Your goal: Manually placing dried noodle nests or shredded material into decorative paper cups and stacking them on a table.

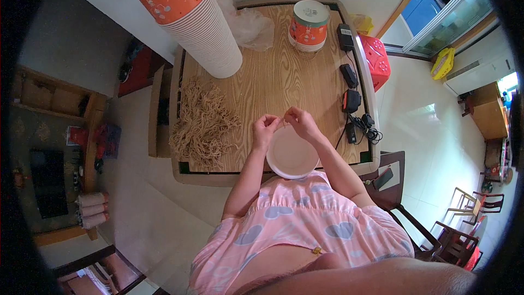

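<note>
The left hand and right hand meet fingertip to fingertip at the far rim of a white tub, thumbs and forefingers pinched; whatever is between them is too small to make out. The tub sits mouth up at the near edge of a wood-grain table. On the table's left lies a tangled heap of tan twine, with a tall stack of paper tubs beyond it. A clear plastic bag and a shorter orange-and-green stack stand at the back. Black cables and adapters line the right side, near a red stool.
</note>
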Demonstrator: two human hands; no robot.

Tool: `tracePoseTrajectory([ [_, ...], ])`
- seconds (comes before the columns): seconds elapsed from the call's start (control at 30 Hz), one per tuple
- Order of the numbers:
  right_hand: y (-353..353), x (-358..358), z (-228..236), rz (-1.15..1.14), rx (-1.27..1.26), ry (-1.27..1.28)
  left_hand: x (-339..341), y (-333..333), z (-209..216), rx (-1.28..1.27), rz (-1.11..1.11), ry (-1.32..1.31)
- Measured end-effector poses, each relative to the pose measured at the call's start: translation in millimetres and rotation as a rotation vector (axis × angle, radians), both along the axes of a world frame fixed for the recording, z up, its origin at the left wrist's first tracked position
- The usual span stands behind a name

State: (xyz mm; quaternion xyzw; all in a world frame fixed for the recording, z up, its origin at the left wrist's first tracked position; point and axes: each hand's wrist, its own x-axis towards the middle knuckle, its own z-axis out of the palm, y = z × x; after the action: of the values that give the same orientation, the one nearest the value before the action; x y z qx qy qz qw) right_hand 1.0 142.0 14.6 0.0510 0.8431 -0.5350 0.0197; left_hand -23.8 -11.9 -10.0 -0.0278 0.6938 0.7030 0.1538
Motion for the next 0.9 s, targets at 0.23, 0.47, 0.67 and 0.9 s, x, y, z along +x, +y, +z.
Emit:
tracePoseTrajectory([
  [0.23,-2,0,-7,0.051,0.053,-0.029,1,3,3,0.087,-0.034,0.013],
  [0.47,-1,0,-3,0.049,0.069,-0.029,0,2,-5,0.071,-0.03,0.02],
  [0.67,-3,-1,-1,0.042,0.076,0.002,0,2,-7,0.051,-0.036,0.005],
  [0.9,-1,-4,-3,0.067,0.104,-0.002,-1,6,1,0.053,-0.035,0.043],
])
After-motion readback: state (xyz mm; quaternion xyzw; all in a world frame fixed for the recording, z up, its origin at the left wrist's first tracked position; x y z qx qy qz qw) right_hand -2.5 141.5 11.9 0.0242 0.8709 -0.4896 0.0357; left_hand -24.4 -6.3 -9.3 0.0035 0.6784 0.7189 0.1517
